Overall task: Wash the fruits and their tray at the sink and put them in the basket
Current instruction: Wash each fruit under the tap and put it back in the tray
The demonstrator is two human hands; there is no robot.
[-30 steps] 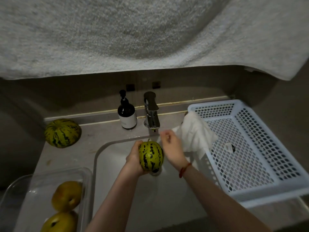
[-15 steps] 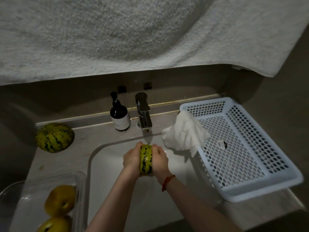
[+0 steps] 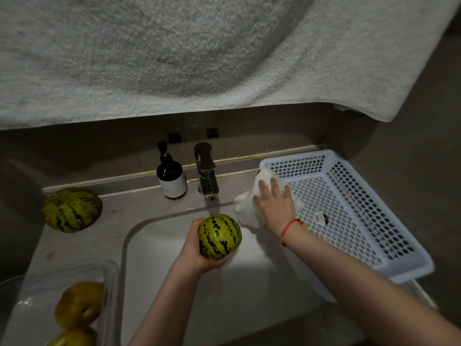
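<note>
My left hand (image 3: 197, 248) cups a small green melon with dark stripes (image 3: 220, 236) over the white sink (image 3: 154, 283), just in front of the tap (image 3: 206, 171). My right hand (image 3: 273, 204) lies with spread fingers on a white cloth (image 3: 245, 211) draped over the left rim of the pale blue basket (image 3: 349, 208). A second striped melon (image 3: 72, 209) sits on the counter at the left. The clear plastic tray (image 3: 109, 275) at the bottom left holds two yellow fruits (image 3: 78, 304).
A dark soap pump bottle (image 3: 171, 176) stands left of the tap. A large white towel (image 3: 199, 58) hangs overhead across the top of the view. A small label (image 3: 321, 218) lies on the basket's floor.
My right hand has left the melon and moved right onto the white cloth at the basket's rim. My left hand alone now holds the melon, turned so its striped side faces up.
</note>
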